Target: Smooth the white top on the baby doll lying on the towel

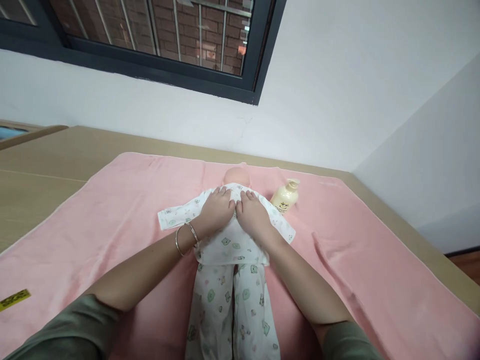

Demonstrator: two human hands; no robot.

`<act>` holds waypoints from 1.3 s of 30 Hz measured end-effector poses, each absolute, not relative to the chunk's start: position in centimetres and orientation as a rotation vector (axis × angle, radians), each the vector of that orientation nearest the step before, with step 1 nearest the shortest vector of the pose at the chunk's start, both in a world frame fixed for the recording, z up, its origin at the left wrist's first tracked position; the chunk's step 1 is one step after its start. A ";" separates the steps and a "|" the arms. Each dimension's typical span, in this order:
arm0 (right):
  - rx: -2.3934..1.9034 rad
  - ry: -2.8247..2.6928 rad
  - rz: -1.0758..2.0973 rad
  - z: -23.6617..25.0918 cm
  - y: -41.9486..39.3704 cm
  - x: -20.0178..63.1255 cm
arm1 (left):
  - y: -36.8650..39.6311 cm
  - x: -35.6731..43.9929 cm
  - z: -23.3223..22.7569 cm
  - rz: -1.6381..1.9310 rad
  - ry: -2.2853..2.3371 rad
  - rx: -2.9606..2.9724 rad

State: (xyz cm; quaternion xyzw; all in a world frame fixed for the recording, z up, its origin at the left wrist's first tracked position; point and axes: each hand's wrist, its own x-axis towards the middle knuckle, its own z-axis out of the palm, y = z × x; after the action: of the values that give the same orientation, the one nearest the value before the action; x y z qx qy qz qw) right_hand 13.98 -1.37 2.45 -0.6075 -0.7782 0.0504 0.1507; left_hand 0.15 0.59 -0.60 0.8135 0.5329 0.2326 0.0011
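A baby doll (237, 176) lies on a pink blanket (142, 200), its bald rounded head toward the wall. It wears a white patterned top (232, 247) and matching trousers (253, 300), with both sleeves spread sideways. On the left side of the chest, my left hand (217, 210) rests flat, fingers stretched toward the neck. My right hand (253, 212) lies the same way on the right side, and the two thumbs nearly meet in the middle. Neither hand grips anything. Just beyond the right sleeve stands a cream pump bottle (285, 196).
Under the blanket is a wooden surface (48, 155) running up to the white wall (311, 100). A dark-framed window (157, 65) with bars is above. A yellow printed strip (14, 300) lies at the blanket's left. Folds crease the blanket on the right.
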 end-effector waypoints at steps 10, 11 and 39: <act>-1.699 -2.253 0.248 3.6 -1.3 14.7 | 1.0 0.4 -1.4 0.747 1.812 2.434; -1.709 -2.241 0.255 3.5 -1.0 14.8 | 1.0 0.4 -1.5 0.750 1.817 2.429; -1.773 -2.253 0.135 3.0 -0.8 14.4 | 1.1 0.4 -2.2 0.928 1.778 2.418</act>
State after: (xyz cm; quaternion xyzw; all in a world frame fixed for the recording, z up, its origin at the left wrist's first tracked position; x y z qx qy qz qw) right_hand 14.43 -0.84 3.00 -0.6121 -0.7777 0.0464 0.1353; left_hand 0.36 1.09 -2.17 0.7696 0.5659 0.2956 0.0002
